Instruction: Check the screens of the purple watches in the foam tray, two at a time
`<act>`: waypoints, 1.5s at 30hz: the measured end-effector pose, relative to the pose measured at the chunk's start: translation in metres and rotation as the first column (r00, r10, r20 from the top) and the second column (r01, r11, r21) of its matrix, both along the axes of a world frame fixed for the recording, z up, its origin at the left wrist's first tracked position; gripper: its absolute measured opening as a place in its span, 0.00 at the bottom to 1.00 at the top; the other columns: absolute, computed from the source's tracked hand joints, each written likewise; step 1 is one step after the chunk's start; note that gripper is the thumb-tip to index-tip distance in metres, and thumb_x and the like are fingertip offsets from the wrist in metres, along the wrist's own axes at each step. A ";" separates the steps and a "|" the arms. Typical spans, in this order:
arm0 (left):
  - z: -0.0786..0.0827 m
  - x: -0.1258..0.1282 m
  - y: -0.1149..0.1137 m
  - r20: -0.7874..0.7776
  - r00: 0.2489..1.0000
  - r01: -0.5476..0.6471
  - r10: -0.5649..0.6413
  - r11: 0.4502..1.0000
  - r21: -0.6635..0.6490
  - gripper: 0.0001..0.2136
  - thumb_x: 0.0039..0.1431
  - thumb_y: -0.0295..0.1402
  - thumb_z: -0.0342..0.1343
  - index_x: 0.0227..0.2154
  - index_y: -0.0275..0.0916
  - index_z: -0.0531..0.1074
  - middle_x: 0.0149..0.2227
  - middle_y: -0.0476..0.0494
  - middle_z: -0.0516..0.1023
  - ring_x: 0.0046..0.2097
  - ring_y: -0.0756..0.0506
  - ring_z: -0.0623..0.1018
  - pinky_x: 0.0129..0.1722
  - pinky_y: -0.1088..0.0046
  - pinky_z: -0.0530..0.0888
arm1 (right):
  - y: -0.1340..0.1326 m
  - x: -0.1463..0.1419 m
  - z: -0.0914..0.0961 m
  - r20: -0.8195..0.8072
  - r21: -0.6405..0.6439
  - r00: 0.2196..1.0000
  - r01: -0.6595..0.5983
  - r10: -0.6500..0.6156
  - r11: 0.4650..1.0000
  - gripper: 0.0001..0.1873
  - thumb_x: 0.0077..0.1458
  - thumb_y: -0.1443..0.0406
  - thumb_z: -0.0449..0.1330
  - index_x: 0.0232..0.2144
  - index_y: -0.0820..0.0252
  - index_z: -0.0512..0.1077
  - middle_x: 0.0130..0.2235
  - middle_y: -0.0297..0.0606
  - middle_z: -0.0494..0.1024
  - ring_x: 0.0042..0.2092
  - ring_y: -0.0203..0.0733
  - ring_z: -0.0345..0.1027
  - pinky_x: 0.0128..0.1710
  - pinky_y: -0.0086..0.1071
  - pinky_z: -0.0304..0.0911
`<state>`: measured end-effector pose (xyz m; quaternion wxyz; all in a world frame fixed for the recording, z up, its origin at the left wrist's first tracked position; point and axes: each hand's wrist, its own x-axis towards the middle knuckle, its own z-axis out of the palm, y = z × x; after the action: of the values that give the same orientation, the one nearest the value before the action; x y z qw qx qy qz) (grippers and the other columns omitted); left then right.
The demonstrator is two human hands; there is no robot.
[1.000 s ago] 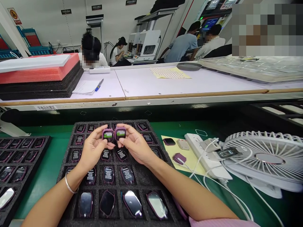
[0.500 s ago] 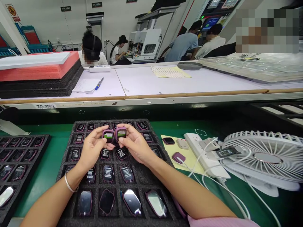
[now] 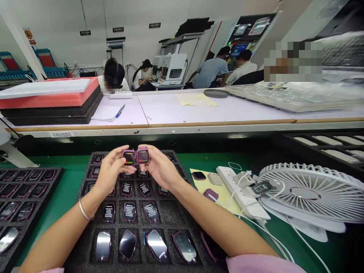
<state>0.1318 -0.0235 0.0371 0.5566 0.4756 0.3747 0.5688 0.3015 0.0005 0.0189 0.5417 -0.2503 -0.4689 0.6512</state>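
Observation:
My left hand pinches a purple smartwatch body with a lit screen. My right hand pinches a second purple watch body, also lit, held right beside the first. Both watches sit above the far rows of a black foam tray on the green belt. The tray's pockets hold several more purple watch bodies, some with text on their screens, the nearest row dark and reflective. A silver bangle is on my left wrist.
A second foam tray of watches lies at the left. To the right sit a yellow sheet with loose watch parts, a white power strip with cables and a white fan. Other people sit at benches behind the far table.
The view has tilted up and the hands sit slightly higher in frame. Both watch screens changed from a green-and-white display to a darker coloured one.

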 end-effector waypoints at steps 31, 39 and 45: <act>0.158 0.021 0.062 0.017 0.989 -0.121 0.144 0.752 0.649 0.28 0.45 0.29 0.68 0.53 0.44 0.72 0.40 0.47 0.78 0.29 0.52 0.77 0.33 0.74 0.77 | 0.055 0.019 0.191 0.141 0.619 0.990 -0.081 -0.009 0.781 0.26 0.45 0.69 0.67 0.47 0.53 0.68 0.35 0.29 0.74 0.30 0.35 0.71 0.34 0.32 0.68; 0.110 0.016 0.033 -0.037 0.992 -0.078 0.117 0.835 0.544 0.29 0.45 0.26 0.66 0.53 0.41 0.72 0.41 0.47 0.78 0.29 0.53 0.78 0.34 0.74 0.79 | 0.026 0.018 0.136 0.127 0.507 0.992 -0.072 0.008 0.859 0.26 0.45 0.70 0.66 0.48 0.53 0.68 0.39 0.31 0.75 0.32 0.35 0.73 0.36 0.33 0.69; 0.042 0.006 -0.004 -0.121 0.990 -0.035 0.070 0.962 0.271 0.27 0.48 0.26 0.65 0.54 0.39 0.71 0.44 0.44 0.78 0.30 0.52 0.80 0.34 0.74 0.80 | -0.008 0.011 0.056 0.113 0.258 0.992 -0.079 0.051 0.963 0.25 0.47 0.72 0.63 0.49 0.55 0.68 0.37 0.33 0.75 0.31 0.34 0.72 0.33 0.32 0.68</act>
<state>0.1381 -0.0278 0.0795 0.4463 0.5725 0.3418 0.5968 0.3127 -0.0075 0.0752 0.5229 -0.1950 -0.5868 0.5866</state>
